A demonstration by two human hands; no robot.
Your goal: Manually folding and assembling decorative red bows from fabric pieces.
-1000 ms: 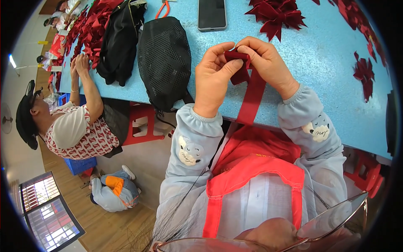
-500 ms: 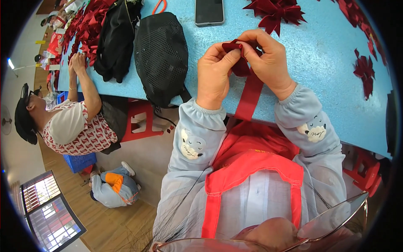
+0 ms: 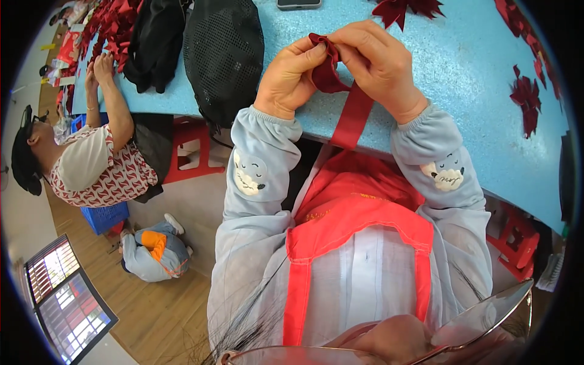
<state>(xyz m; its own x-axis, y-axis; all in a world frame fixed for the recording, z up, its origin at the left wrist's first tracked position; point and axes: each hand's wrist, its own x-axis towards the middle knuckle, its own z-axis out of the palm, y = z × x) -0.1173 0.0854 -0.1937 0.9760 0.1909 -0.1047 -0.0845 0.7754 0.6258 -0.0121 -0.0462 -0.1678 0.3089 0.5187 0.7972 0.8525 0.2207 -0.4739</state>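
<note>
A dark red velvet ribbon (image 3: 353,120) is held above the blue table (image 3: 438,79). My left hand (image 3: 291,78) pinches its looped upper part between thumb and fingers. On the other side of the loop, my right hand (image 3: 382,66) is closed on the ribbon too, its fingertips partly hidden. From the hands the ribbon's flat tail hangs down over the table's near edge toward my red apron. Just beyond my right hand lies a dark red ribbon bow (image 3: 406,11), cut off by the top of the picture.
A black mesh bag (image 3: 224,61) and a black cloth item (image 3: 157,52) lie left of my hands. A phone (image 3: 298,3) sits at the far edge of view. Another bow (image 3: 526,100) lies at right. A co-worker (image 3: 91,161) sits at left beside heaped red ribbon pieces (image 3: 112,30).
My hands have drawn slightly apart, and the ribbon that was bunched between them now shows a wider open loop. The whole view has shifted a little, with the phone now mostly cut off.
</note>
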